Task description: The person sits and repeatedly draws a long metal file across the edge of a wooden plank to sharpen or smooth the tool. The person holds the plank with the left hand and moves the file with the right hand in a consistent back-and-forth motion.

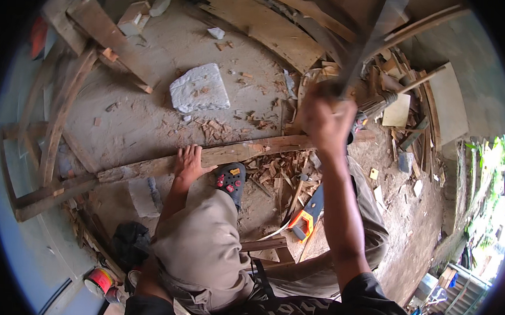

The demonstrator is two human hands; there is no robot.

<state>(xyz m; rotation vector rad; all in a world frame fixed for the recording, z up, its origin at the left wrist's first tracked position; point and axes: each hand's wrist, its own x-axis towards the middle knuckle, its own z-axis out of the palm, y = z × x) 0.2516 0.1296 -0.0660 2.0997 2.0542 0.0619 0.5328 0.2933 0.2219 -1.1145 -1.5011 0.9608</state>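
Note:
A long, rough wooden beam lies across the floor in front of me, its face chipped and splintered. My left hand grips it left of the middle, fingers over the top and thumb out to the side. Raised above the beam's right part, my right hand is closed around the handle of a machete. Its long dark blade points up and away, smeared by motion. Next to the beam, near my left hand, is my dark clog with small charms. The other foot is mostly hidden behind my right arm.
A handsaw with an orange-and-black handle lies between my legs among wood chips. Beyond the beam is a white slab. Wooden frames stand left; boards and scrap pile up at the far right. A black bag sits lower left.

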